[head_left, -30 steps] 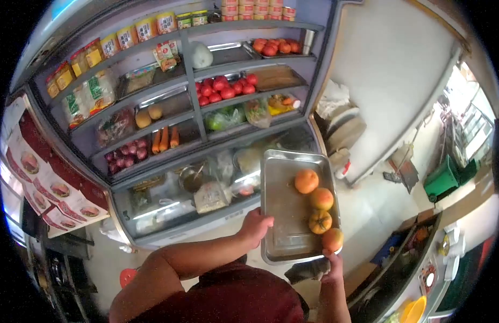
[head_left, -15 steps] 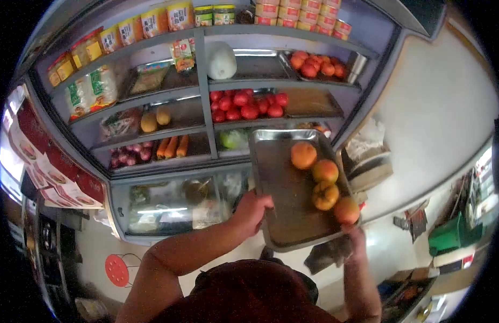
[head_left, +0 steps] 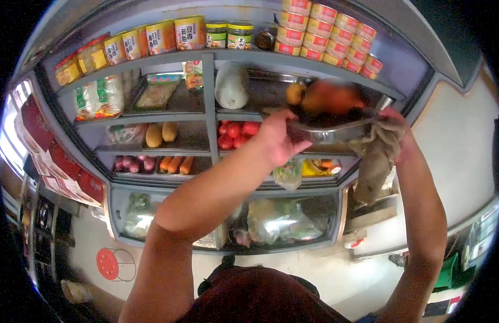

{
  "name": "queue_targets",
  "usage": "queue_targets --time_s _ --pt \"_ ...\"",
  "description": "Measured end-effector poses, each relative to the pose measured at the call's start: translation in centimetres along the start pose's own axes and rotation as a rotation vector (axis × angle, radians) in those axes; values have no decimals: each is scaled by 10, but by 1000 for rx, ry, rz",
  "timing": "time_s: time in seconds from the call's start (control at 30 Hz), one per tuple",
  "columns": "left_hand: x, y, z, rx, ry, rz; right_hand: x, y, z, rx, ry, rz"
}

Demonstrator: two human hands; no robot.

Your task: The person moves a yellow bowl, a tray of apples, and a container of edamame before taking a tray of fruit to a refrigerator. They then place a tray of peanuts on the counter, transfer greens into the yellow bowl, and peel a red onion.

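Observation:
A shallow metal tray (head_left: pixel 333 134) is held up at the second shelf on the right, its near rim facing me. My left hand (head_left: pixel 278 139) grips its left end, thumb along the near side. At the right end, my right hand (head_left: pixel 398 131) is closed on the rim and also on a grey-brown cloth (head_left: pixel 372 164), which hangs down. Orange-red round fruits (head_left: pixel 330 98) show behind the rim, blurred; a yellowish one (head_left: pixel 295 93) stands out at their left. A pale winter melon (head_left: pixel 231 86) lies on the same shelf, left of the tray.
Cans (head_left: pixel 319 33) and jars (head_left: pixel 228 35) line the top shelf. Red tomatoes (head_left: pixel 236 132) sit one shelf below the tray, partly hidden by my left arm. Carrots (head_left: pixel 177 164) and onions (head_left: pixel 135 163) lie lower left. A red stool (head_left: pixel 107 264) stands on the floor.
Both hands have raised the tray from in front of the lower shelves up to the second shelf, tipping it from facing me to nearly level. The cloth has risen with my right hand.

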State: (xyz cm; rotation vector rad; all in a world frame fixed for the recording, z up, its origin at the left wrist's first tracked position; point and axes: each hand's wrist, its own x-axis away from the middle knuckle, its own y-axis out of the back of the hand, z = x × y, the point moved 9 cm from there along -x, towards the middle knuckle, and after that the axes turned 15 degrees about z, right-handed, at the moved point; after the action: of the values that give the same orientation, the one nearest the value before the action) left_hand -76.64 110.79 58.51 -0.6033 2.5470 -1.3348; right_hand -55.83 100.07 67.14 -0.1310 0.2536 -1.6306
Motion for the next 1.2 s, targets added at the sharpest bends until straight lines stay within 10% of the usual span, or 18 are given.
queue_targets --time_s 0.77,1.2 --pt "-25 7 -23 43 -50 126 -44 8 38 55 141 238" --pt "-6 16 44 69 181 269 52 -40 -9 50 145 -175"
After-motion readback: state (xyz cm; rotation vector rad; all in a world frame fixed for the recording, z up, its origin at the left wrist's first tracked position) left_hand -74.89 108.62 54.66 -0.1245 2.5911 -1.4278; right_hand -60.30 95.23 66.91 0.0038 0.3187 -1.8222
